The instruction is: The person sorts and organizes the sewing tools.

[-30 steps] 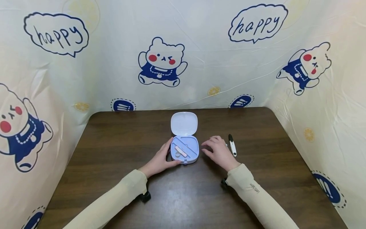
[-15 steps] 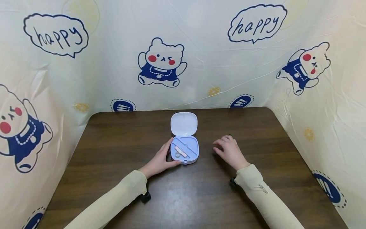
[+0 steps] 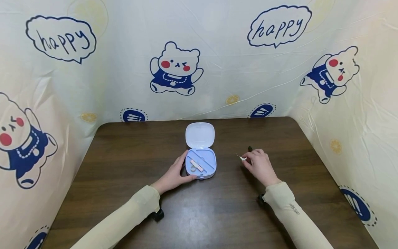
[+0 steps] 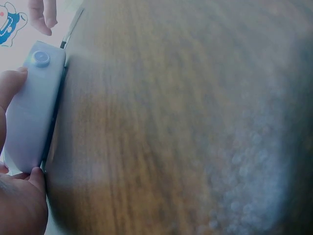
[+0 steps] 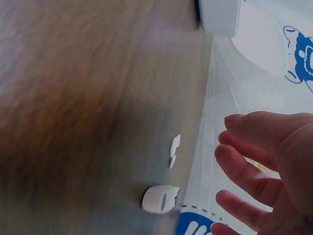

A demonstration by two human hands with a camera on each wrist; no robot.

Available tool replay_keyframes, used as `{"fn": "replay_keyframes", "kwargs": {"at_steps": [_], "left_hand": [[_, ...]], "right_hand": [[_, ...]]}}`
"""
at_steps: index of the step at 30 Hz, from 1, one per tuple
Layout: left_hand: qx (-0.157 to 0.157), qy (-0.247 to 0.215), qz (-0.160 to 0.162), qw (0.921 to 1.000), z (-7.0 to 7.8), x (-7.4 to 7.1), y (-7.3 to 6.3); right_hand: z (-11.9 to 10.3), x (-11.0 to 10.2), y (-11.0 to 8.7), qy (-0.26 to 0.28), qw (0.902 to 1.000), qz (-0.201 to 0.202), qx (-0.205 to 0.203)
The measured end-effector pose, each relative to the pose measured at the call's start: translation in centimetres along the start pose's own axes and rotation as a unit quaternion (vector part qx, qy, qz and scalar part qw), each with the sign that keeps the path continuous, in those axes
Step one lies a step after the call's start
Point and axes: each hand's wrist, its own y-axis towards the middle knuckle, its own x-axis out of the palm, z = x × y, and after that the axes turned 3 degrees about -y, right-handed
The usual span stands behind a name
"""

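My left hand (image 3: 175,177) grips the left side of a light blue hinged case (image 3: 211,174), its thumb (image 4: 11,84) at the front near a round button (image 4: 40,58). The case's lid (image 3: 200,135) is raised. Inside lie a pale pink-and-white strip (image 3: 196,165) and a small ring-like item (image 3: 193,168). My right hand (image 3: 260,166) hovers with loosely bent fingers over a small white piece (image 5: 174,147) that has a thin wire (image 3: 237,155). Beside it lies a slim white-and-black tool, with its white end (image 5: 161,199) and black end (image 3: 250,148) showing; the hand hides its middle in the head view.
The case stands on a dark brown wooden table (image 3: 140,145). A pale cloth (image 3: 224,69) printed with bears hangs behind and at both sides of the table.
My right hand has moved right, away from the case. The small white piece with its wire now shows at the fingertips, and the slim tool is mostly covered. My left hand stays on the case.
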Motion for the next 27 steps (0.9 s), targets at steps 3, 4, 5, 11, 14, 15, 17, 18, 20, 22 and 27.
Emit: {"fn": "replay_keyframes", "kwargs": {"at_steps": [3, 4, 5, 11, 14, 15, 17, 18, 20, 22, 27], "left_hand": [[0.000, -0.001, 0.000, 1.0000, 0.0, 0.0, 0.0], [0.000, -0.001, 0.000, 1.0000, 0.0, 0.0, 0.0], [0.000, 0.000, 0.000, 1.0000, 0.0, 0.0, 0.0], [0.000, 0.001, -0.001, 1.0000, -0.1, 0.0, 0.0], [-0.001, 0.001, -0.001, 1.0000, 0.0, 0.0, 0.0], [-0.001, 0.001, -0.001, 1.0000, 0.0, 0.0, 0.0], [-0.001, 0.002, -0.001, 1.0000, 0.0, 0.0, 0.0], [-0.002, 0.002, -0.001, 1.0000, 0.1, 0.0, 0.0], [-0.002, 0.004, -0.002, 1.0000, 0.1, 0.0, 0.0], [-0.002, 0.003, -0.002, 1.0000, 0.1, 0.0, 0.0], [-0.004, 0.003, -0.002, 1.0000, 0.1, -0.1, 0.0]], "right_hand": [[0.4, -0.1, -0.4, 0.001, 0.9999, 0.004, 0.010], [0.5, -0.2, -0.5, 0.002, 0.9999, 0.005, 0.011], [0.6, -0.2, -0.7, 0.002, 0.9999, 0.006, 0.012], [1.4, -0.4, -1.5, -0.006, 0.9993, 0.026, 0.025], [1.7, -0.4, -1.9, -0.016, 0.9976, 0.042, 0.053], [1.7, -0.4, -2.0, -0.019, 0.9967, 0.046, 0.064], [1.8, -0.5, -2.3, -0.025, 0.9945, 0.051, 0.088], [1.9, -0.5, -2.4, -0.027, 0.9935, 0.051, 0.098], [2.1, -0.4, -2.6, -0.033, 0.9922, 0.046, 0.111], [2.2, -0.3, -2.7, -0.041, 0.9915, 0.038, 0.117], [2.5, 0.2, -2.9, -0.060, 0.9901, 0.018, 0.126]]}}
